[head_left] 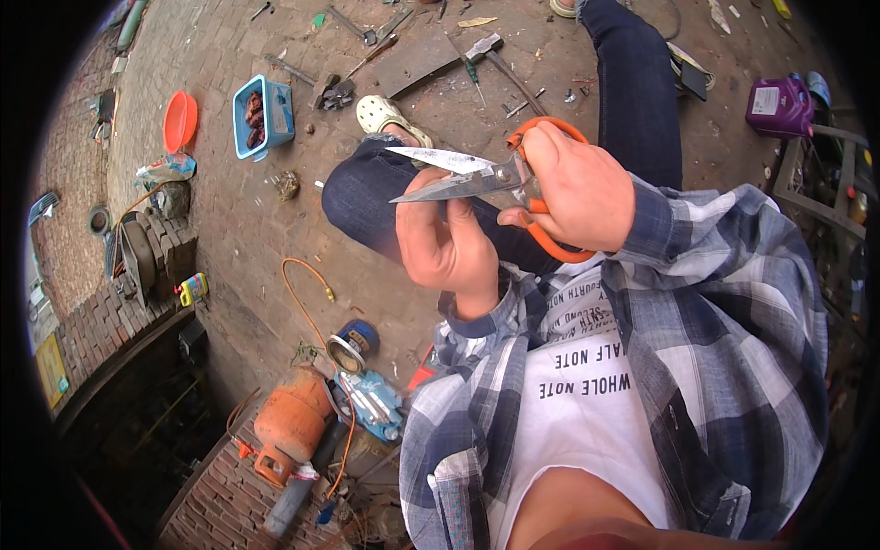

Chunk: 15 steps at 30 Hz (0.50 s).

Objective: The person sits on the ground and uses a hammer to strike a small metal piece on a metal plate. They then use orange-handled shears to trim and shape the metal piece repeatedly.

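A large pair of scissors (458, 187) with orange handles is held over my lap, its blades parted and pointing left. My right hand (588, 188) is closed round the handles. Curled beneath the lower blade, my left hand (449, 247) has its fingertips against the metal and its thumb close to the blade's edge. Part of the left fingers is hidden behind the blade. Dark marks show on the upper blade.
Left on the ground are a blue tub (277, 115) with brown pieces and an orange basin (181, 121). A hammer (483, 46) lies beyond my knees. An orange gas cylinder (295, 412) lies at lower left, near a hose (312, 309). A purple jug (779, 108) stands right.
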Tool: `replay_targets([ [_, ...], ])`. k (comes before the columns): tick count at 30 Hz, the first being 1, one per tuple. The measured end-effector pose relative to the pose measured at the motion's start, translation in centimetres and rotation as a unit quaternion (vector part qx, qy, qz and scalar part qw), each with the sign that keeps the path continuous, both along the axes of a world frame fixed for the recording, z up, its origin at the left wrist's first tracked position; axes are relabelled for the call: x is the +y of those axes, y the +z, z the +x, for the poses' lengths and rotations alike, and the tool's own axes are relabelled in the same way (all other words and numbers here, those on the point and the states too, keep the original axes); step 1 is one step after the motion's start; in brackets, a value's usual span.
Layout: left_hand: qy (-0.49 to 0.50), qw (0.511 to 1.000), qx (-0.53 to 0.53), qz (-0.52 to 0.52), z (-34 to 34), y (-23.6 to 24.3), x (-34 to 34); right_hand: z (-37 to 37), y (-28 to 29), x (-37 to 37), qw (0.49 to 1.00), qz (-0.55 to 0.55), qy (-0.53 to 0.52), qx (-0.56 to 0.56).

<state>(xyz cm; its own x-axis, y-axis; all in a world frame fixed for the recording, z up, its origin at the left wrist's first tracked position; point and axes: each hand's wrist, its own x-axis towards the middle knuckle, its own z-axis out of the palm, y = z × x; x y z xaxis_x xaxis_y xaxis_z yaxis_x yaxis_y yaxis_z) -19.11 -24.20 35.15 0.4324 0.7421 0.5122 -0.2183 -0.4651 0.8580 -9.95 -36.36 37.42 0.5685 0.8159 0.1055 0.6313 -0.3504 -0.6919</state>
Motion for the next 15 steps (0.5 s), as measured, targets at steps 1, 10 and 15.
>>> replay_targets([
  [1,0.001,1.0,0.004,0.005,0.0,0.0,0.0,0.1,-0.1,0.0,1.0,-0.001,0.0,-0.004],
  [10,0.004,1.0,0.023,0.002,-0.1,0.0,-0.1,0.8,-0.1,0.0,0.999,-0.028,0.036,-0.001],
  [15,0.009,1.0,0.015,-0.024,0.1,0.0,-0.3,1.5,0.0,-0.1,0.997,-0.038,0.058,0.019],
])
